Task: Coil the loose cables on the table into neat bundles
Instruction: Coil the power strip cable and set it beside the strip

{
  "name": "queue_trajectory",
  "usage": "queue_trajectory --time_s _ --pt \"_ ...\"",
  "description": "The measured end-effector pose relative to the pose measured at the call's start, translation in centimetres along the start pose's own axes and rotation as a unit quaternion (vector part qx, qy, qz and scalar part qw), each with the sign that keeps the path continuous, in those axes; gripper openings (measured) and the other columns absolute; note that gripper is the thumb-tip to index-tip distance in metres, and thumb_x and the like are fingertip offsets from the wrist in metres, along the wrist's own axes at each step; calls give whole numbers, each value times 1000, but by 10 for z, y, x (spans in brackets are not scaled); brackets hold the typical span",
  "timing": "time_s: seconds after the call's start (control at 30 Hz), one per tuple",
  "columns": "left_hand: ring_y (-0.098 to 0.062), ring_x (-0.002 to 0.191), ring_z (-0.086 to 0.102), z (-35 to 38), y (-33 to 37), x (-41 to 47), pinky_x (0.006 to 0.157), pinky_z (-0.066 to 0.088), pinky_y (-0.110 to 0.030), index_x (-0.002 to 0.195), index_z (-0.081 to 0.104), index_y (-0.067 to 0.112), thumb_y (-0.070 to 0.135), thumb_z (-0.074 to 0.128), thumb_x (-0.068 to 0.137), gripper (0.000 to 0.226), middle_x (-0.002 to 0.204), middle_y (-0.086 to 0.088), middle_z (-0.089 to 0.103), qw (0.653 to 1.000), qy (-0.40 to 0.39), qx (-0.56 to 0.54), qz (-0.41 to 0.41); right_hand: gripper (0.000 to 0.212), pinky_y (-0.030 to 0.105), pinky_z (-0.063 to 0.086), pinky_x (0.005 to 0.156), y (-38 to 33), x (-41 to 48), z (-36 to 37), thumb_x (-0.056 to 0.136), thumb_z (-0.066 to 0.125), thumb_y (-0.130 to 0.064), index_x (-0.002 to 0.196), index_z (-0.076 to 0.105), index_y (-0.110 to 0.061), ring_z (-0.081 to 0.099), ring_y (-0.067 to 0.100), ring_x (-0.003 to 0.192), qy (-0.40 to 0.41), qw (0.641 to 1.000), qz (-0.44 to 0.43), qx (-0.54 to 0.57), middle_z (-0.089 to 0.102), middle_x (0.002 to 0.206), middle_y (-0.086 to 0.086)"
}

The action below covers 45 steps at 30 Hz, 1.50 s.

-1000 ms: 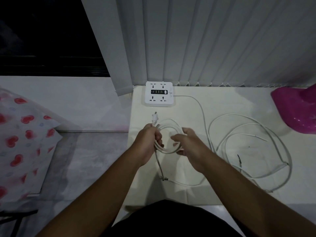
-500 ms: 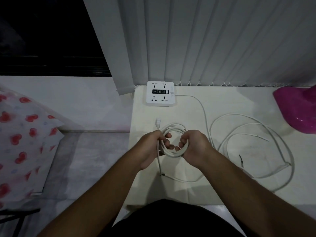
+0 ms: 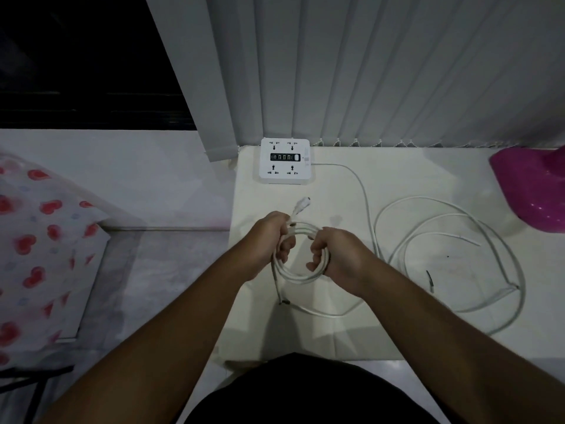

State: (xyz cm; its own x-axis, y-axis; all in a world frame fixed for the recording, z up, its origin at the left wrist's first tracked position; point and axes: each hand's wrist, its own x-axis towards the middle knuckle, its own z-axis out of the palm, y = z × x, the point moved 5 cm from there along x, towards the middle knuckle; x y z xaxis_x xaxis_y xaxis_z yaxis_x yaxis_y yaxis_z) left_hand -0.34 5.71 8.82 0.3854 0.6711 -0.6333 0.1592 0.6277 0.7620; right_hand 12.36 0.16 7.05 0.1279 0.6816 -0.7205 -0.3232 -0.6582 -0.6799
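Both hands hold a small coil of white cable (image 3: 301, 275) above the white table (image 3: 428, 179). My left hand (image 3: 270, 240) grips the coil's left side, and the cable's white plug (image 3: 301, 206) sticks up past its fingers. My right hand (image 3: 337, 258) grips the right side of the coil with curled fingers. A loose tail (image 3: 321, 310) of the same cable hangs down and trails right along the table. A second white cable (image 3: 458, 240) lies in wide loose loops on the table to the right, with bare ends.
A white power strip (image 3: 286, 162) sits at the back of the table, its cord (image 3: 365, 203) running toward me. A magenta plastic object (image 3: 532, 188) stands at the far right. Vertical blinds (image 3: 382, 71) hang behind. A heart-patterned cloth (image 3: 36, 246) lies at left.
The coil has been drawn tighter and smaller. My right hand has closed its fingers round the coil's right side, and more of the trailing cable has been taken up.
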Motion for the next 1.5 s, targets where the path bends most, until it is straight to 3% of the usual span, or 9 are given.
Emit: queue_trajectory --time_s 0.27,0.43,0.6,0.77,0.9,1.07,1.17,1.27,1.5 --pt "-20 84 64 3 -19 3 81 40 -39 103 56 9 -2 36 85 29 86 -7 65 997 -61 -1 46 21 33 46 61 8 2 -16 76 43 2 90 56 -6 38 19 56 15 992 86 90 43 62 7" --pt "-20 87 73 11 -25 -1 75 47 -35 122 63 26 2 45 85 47 84 2 69 998 -44 48 15 17 37 45 73 17 -4 -25 80 40 3 88 53 -6 42 20 58 -15 987 91 134 43 64 8" --pt "-25 62 55 27 -27 -8 73 50 -36 130 59 7 -6 32 86 53 73 -7 52 990 -94 -100 13 14 37 41 76 16 -11 -43 84 40 3 86 49 -8 44 21 64 -52 987 76 131 45 70 8" --pt "-18 51 25 29 -21 -4 55 32 -31 113 60 6 0 26 86 44 66 -7 43 995 2 -95 6 39 38 46 70 16 -9 -36 82 45 11 115 52 -7 51 23 71 -82 989 68 99 52 87 14" --pt "-15 43 23 28 -12 3 51 25 -26 102 53 11 4 26 89 30 57 -9 42 998 56 -12 -18 78 40 49 92 9 0 -46 77 68 -2 139 34 -36 52 24 117 28 995 -38 -91 47 135 7" --pt "-14 40 28 25 -11 10 48 25 -24 98 53 17 16 33 85 24 54 -4 46 993 54 99 -18 113 41 34 107 -19 -5 -51 53 83 -33 147 21 -44 27 20 139 98 890 -240 -374 23 155 -3" --pt "-10 37 38 32 -8 13 44 28 -20 95 52 19 24 35 70 31 56 -3 50 986 41 159 -2 77 42 26 115 -25 0 -46 73 76 -39 143 46 -30 36 24 141 -4 775 -308 -552 42 152 9" --pt "-17 46 45 36 -4 16 48 35 -27 94 50 17 20 39 68 28 61 -8 55 992 33 110 45 11 31 47 79 -21 2 -49 101 55 -21 103 65 -15 64 12 82 -114 843 -281 -445 67 88 -2" --pt "-24 70 69 36 -29 6 71 54 -33 97 65 8 12 50 83 21 71 -10 69 997 -11 80 20 16 23 44 46 -2 9 -69 102 49 -27 93 59 -19 58 10 52 -34 955 -168 -242 65 72 3"
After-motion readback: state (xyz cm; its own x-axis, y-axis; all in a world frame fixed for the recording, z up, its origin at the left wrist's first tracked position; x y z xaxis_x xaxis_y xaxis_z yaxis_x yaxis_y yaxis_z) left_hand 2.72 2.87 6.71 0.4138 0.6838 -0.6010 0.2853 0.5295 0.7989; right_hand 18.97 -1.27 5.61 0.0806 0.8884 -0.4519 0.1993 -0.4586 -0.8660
